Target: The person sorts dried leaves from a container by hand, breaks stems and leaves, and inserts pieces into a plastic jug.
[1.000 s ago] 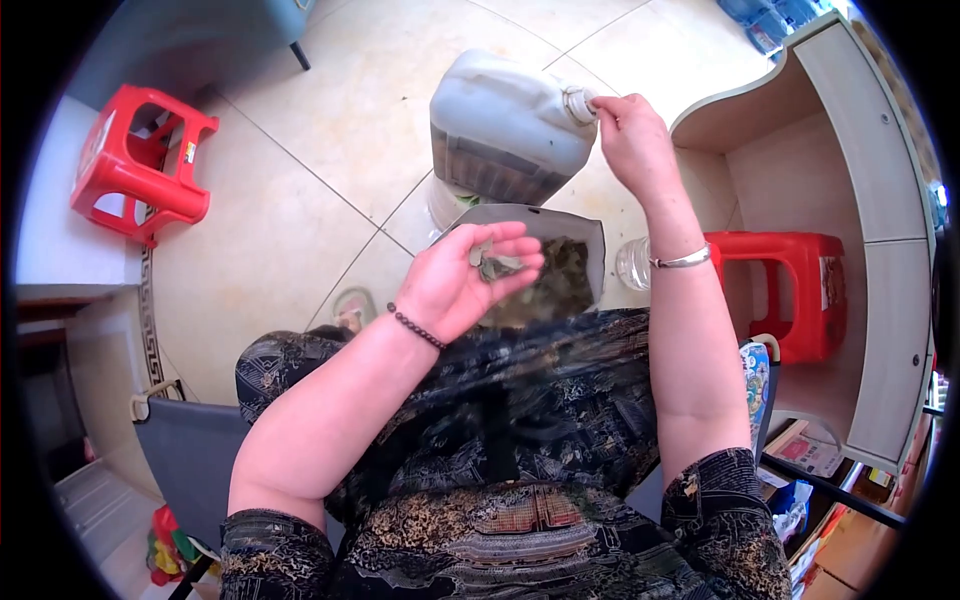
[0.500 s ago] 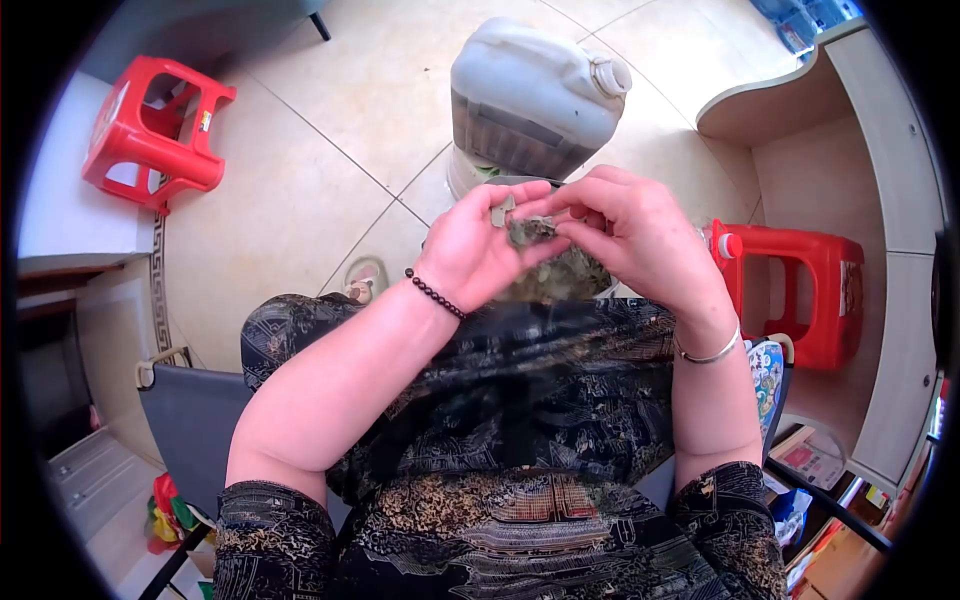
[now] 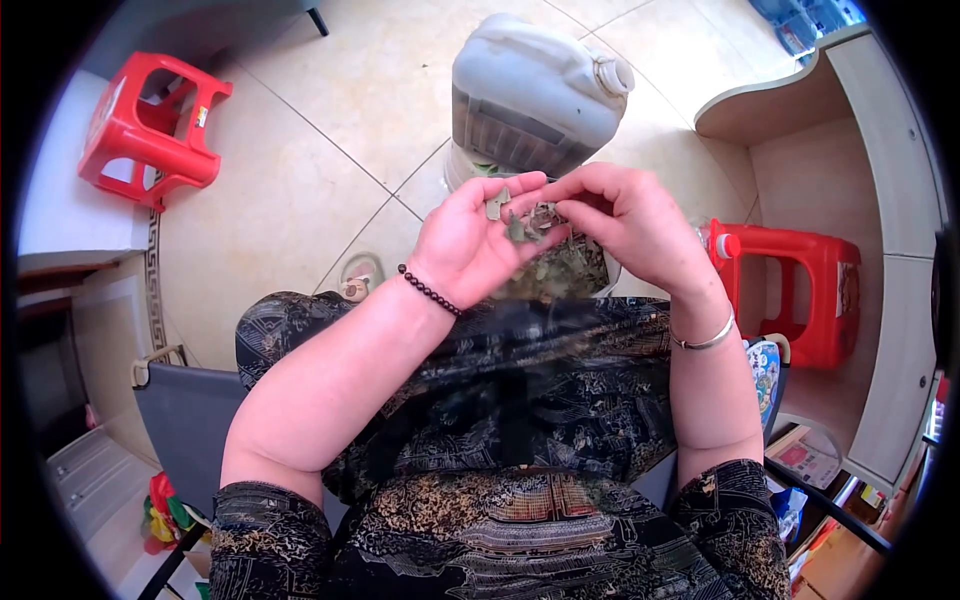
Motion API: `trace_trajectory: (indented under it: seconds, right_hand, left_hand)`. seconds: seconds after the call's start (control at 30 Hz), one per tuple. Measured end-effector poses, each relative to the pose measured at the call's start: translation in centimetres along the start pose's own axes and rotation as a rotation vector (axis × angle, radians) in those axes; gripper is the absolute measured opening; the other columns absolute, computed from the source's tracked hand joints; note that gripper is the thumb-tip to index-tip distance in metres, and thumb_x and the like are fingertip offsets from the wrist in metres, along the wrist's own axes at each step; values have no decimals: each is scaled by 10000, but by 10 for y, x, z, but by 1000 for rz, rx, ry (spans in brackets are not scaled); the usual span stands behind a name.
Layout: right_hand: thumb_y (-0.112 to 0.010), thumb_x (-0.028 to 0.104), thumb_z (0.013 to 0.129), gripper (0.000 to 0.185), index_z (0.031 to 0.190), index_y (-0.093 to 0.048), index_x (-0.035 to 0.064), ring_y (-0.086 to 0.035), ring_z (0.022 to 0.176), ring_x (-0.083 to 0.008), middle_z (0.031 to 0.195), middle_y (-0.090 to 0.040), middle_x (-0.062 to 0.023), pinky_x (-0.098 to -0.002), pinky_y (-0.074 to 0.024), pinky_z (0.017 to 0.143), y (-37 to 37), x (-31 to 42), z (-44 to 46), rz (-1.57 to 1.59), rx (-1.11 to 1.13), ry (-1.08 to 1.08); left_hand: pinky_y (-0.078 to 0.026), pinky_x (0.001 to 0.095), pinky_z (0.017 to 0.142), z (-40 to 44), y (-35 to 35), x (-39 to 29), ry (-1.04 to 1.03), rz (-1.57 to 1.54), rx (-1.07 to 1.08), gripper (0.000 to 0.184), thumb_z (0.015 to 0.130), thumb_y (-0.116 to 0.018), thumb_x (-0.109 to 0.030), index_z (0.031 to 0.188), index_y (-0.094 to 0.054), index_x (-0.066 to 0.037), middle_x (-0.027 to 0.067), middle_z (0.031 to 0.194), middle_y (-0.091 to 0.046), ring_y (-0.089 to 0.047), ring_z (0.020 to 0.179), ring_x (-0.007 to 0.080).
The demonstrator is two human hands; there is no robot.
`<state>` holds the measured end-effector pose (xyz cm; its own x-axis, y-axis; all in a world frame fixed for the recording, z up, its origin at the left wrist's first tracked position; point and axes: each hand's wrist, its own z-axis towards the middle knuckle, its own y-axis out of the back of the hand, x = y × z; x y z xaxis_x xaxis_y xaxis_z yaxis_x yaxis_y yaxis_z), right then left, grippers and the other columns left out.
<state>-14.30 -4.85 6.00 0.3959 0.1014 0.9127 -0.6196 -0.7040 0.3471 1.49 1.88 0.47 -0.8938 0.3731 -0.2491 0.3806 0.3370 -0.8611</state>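
Observation:
My left hand is turned palm up and lightly cupped, with dried grey-green leaves lying on its palm and fingers. One flat leaf piece rests apart from the clump, near the thumb. Thumb and fingertips of my right hand pinch the crumpled dried leaves at the clump's right side. Below both hands is a light-coloured tub, partly hidden by them, with more dried leaf bits inside.
Just beyond my hands stands a large whitish plastic jug with dark contents. A red stool is at the far left. On the right, a red jerrycan stands by a pale cabinet. A sandalled foot shows at left.
My right fingers have shifted slightly up, and the leaf clump looks looser and more spread over my left palm. More of the tub's contents shows.

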Motion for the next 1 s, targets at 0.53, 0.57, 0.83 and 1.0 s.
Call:
trace_trajectory:
  seconds: [0.53,0.57,0.83,1.0]
  right_hand:
    - [-632,83,769,178,946,-646,60,-617,801,-311,877,-619,-130,-368,-505,719,-25,-5,0,-452,-86,288]
    - [-633,86,769,185,952,-641,64,-613,806,-311,870,-614,-124,-374,-502,720,-27,-10,0,-455,-127,338]
    - [-600,71,795,132,916,-647,45,-623,782,-282,867,-632,-117,-355,-505,709,-22,-13,6,-396,-166,241]
    - [-579,62,837,152,953,-633,-19,-635,699,-154,819,-661,-99,-286,-505,640,-13,-9,8,38,-85,-14]
  left_hand:
    - [-456,396,899,2,9,0,-52,-66,30,411,966,-260,-220,1213,-457,43,98,1002,-577,-562,960,216]
    - [-456,396,899,3,9,0,-51,-65,31,411,966,-260,-220,1213,-457,43,98,1002,-577,-562,960,216]
    - [-426,426,964,5,12,0,-51,-89,97,394,955,-284,-197,1211,-452,51,120,1025,-568,-550,990,238]
    - [-415,434,997,2,8,-1,-58,-85,59,385,954,-285,-188,1207,-452,49,143,1046,-562,-549,1018,263]
